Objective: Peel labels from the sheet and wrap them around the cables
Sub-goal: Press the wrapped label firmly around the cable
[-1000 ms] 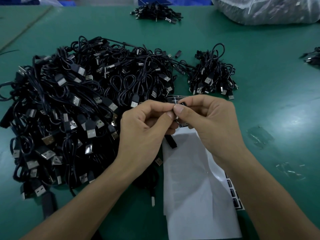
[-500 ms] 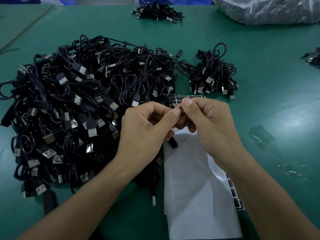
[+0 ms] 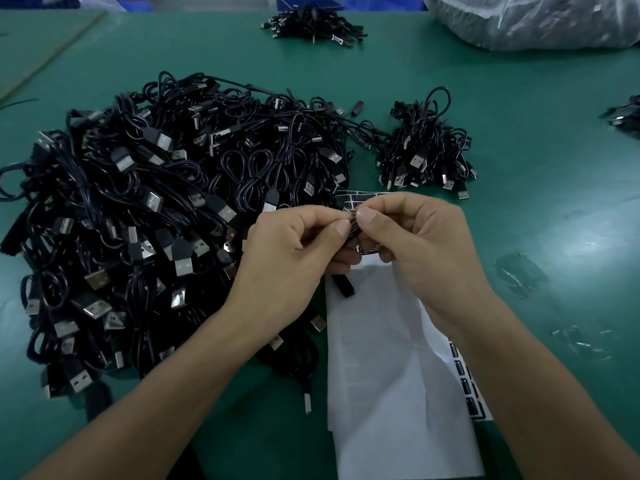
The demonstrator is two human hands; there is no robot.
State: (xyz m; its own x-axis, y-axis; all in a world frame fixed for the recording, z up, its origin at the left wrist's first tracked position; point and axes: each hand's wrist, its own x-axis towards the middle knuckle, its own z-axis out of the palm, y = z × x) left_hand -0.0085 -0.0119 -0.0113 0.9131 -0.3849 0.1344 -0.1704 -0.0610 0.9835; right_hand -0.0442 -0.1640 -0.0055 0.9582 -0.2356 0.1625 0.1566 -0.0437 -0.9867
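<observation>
My left hand (image 3: 294, 258) and my right hand (image 3: 419, 244) meet above the table's middle, thumb and forefinger of each pinching a small black label (image 3: 353, 225) wrapped on a black cable. The cable's lower part (image 3: 343, 287) hangs below my fingers over the white label sheet (image 3: 391, 375). Black labels show on the sheet's right edge (image 3: 467, 386), and its far end (image 3: 356, 197) shows beyond my fingers. A big heap of black USB cables (image 3: 156, 220) lies to the left.
A smaller cable pile (image 3: 426, 150) sits beyond my right hand. Another pile (image 3: 311, 24) lies at the far edge, a clear plastic bag (image 3: 536, 19) at the far right, more cables (image 3: 623, 116) at the right edge. Tape scraps (image 3: 519, 275) stick to the green mat.
My fingertips have shifted slightly on the label while pressing it round the cable; both hands stay in about the same place.
</observation>
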